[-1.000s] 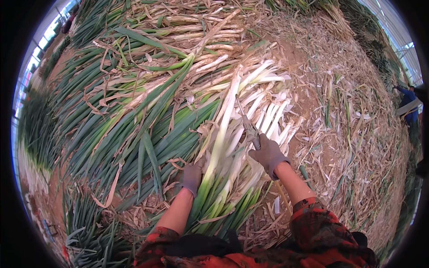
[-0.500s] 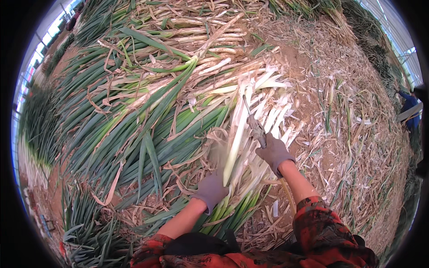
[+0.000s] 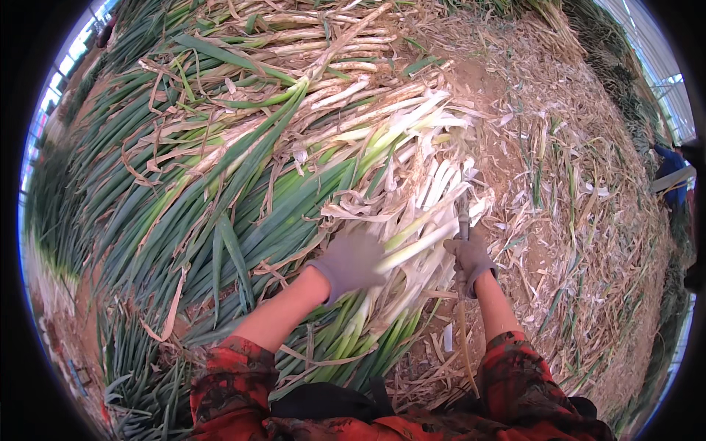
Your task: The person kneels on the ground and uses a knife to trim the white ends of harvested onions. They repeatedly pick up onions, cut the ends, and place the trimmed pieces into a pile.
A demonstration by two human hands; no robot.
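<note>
My right hand (image 3: 471,261), in a grey glove, is closed round an air blow gun (image 3: 462,219) with a thin metal nozzle. A tan hose (image 3: 465,345) runs down from it towards me. My left hand (image 3: 349,263), also gloved, is over the pile and smeared by motion, so its grip is unclear. Beside its fingers lie green onion stalks (image 3: 418,248), pale ends pointing right towards the gun. More peeled white stalks (image 3: 440,184) lie just beyond. Below my left hand, green onion leaves (image 3: 353,331) spread towards my lap.
A big heap of unpeeled green onions (image 3: 184,176) with dry husks covers the left and far side. Loose dry peelings (image 3: 588,242) litter the ground on the right. More bundles (image 3: 55,198) stand at the far left. A blue thing (image 3: 671,176) shows at the right edge.
My left hand has moved up and slightly right. My right hand has shifted right and a little nearer, and the gun has swung from pointing up-left to nearly straight ahead.
</note>
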